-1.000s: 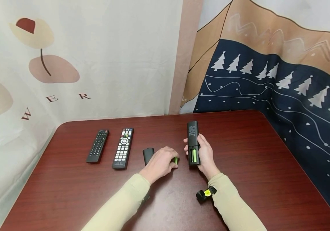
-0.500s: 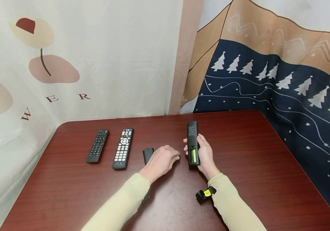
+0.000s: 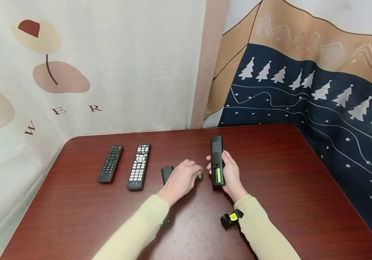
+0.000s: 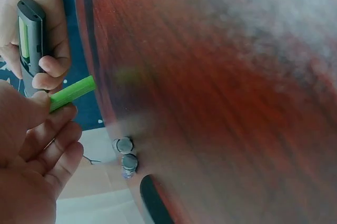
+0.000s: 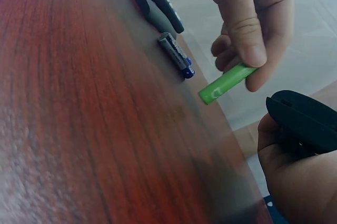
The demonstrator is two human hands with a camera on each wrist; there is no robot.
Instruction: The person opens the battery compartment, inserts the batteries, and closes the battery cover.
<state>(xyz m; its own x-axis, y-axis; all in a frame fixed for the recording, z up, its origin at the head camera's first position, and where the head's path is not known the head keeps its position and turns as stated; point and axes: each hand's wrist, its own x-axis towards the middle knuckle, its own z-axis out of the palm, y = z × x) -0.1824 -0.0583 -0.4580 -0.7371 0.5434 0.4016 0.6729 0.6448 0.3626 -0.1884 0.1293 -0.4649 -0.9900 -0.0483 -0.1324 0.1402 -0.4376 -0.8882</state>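
My left hand [image 3: 180,182] pinches a green battery [image 4: 72,93] between thumb and fingers, just above the table. Its free end sticks out past the fingertips in both wrist views. To the right, my right hand [image 3: 232,175] grips a black remote control [image 3: 216,150] with its back facing up. The remote's battery compartment is uncovered at the near end, and a green battery [image 3: 218,175] lies inside it. The two hands are a short gap apart. A dark curved piece, like a battery cover [image 3: 167,173], lies partly hidden behind my left hand.
Two silver-and-blue batteries [image 5: 176,55] lie on the table [image 3: 270,162] near the dark piece. Further left are a white-buttoned remote [image 3: 139,167] and a smaller black remote [image 3: 110,164]. Fabric hangings [image 3: 140,72] stand behind the table's far edge.
The battery in my left fingers, hidden in the head view half a second ago, shows its end again. My left fingers have shifted slightly on it. The right hand and remote barely moved.
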